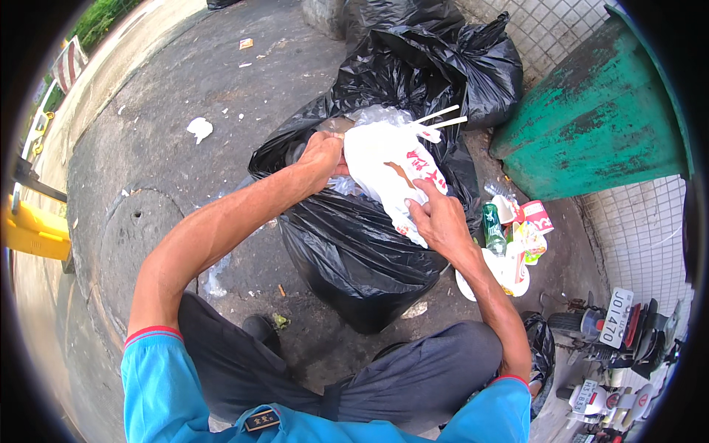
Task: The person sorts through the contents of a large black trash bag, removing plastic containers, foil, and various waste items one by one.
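A white plastic bag with red print (372, 160) lies over the mouth of an open black garbage bag (365, 266). Brown contents show at a gap in the white plastic, and two pale chopsticks (443, 119) stick out at its far end. My left hand (325, 158) grips the white bag's left edge; its fingertips are partly hidden. At the lower right side of the same bag is my right hand (437, 216), thumb and index finger spread against the plastic; whether it pinches the plastic is unclear. Clear plastic film (382, 115) shows in the black bag's mouth.
More black garbage bags (421, 61) stand beyond. A worn green bin (598, 116) is at the right, by a tiled wall. Beside my right forearm lie a green bottle (493, 230), a red-and-white paper cup (537, 216) and other containers. Parked motorcycles (626, 326) stand lower right. White litter (200, 129) lies on the pavement.
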Demonstrator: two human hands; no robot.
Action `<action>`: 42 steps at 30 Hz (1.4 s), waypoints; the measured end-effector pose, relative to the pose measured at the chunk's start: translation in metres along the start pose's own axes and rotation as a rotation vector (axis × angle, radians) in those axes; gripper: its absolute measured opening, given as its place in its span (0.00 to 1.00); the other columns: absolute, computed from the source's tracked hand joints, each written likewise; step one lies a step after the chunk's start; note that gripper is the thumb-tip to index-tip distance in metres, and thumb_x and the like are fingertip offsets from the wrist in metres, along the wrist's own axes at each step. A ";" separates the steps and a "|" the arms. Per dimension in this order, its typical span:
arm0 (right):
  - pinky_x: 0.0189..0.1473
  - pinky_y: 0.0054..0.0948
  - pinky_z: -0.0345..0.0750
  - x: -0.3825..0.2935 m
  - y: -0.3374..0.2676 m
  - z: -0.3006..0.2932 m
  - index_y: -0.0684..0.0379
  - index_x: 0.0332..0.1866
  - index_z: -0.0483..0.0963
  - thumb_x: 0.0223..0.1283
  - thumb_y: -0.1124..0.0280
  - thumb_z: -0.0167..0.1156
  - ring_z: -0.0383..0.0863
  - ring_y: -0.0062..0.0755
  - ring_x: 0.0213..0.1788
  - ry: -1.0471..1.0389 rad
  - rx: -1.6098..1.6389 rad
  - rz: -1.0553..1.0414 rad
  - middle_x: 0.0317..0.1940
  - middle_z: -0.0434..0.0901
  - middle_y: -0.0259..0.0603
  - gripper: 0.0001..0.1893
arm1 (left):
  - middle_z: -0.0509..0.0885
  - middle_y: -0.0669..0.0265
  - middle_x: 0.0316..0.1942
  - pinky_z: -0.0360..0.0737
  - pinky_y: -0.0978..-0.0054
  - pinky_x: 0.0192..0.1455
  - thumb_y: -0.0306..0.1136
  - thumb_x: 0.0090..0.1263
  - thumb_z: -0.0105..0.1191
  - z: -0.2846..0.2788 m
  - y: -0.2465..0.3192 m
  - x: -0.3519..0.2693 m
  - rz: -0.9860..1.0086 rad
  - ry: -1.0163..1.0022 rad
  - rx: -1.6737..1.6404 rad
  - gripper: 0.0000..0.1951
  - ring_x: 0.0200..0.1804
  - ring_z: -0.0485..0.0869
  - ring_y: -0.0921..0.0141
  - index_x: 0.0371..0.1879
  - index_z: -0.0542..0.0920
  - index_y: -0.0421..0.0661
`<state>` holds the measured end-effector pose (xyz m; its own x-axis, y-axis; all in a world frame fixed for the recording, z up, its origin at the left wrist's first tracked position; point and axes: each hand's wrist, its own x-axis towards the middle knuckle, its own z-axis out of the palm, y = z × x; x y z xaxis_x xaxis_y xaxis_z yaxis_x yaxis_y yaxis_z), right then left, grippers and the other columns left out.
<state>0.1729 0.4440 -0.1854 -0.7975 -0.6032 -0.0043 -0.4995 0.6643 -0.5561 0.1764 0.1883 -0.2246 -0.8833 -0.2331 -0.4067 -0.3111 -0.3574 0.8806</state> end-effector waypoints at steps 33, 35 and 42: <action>0.35 0.37 0.80 0.017 -0.033 0.018 0.66 0.45 0.85 0.62 0.61 0.66 0.87 0.43 0.28 -0.176 0.064 -0.145 0.25 0.84 0.54 0.17 | 0.83 0.56 0.45 0.87 0.63 0.48 0.32 0.80 0.40 -0.022 0.000 0.007 0.088 0.208 0.028 0.15 0.44 0.85 0.66 0.53 0.74 0.33; 0.36 0.38 0.81 0.019 -0.035 0.020 0.65 0.44 0.85 0.63 0.59 0.65 0.87 0.45 0.28 -0.236 0.062 -0.149 0.25 0.84 0.55 0.17 | 0.81 0.57 0.46 0.86 0.64 0.46 0.34 0.79 0.42 -0.018 -0.001 0.003 0.060 0.237 0.073 0.15 0.43 0.84 0.66 0.57 0.70 0.35; 0.38 0.49 0.81 0.021 -0.042 0.032 0.65 0.32 0.84 0.53 0.60 0.63 0.87 0.55 0.30 -0.208 -0.160 -0.121 0.24 0.83 0.58 0.16 | 0.82 0.62 0.39 0.85 0.67 0.39 0.34 0.78 0.45 -0.014 -0.013 0.001 0.046 0.227 0.138 0.10 0.38 0.83 0.69 0.48 0.74 0.41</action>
<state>0.1872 0.3895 -0.1886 -0.6506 -0.7490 -0.1255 -0.6471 0.6332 -0.4248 0.1847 0.1802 -0.2396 -0.8011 -0.4486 -0.3962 -0.3312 -0.2191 0.9178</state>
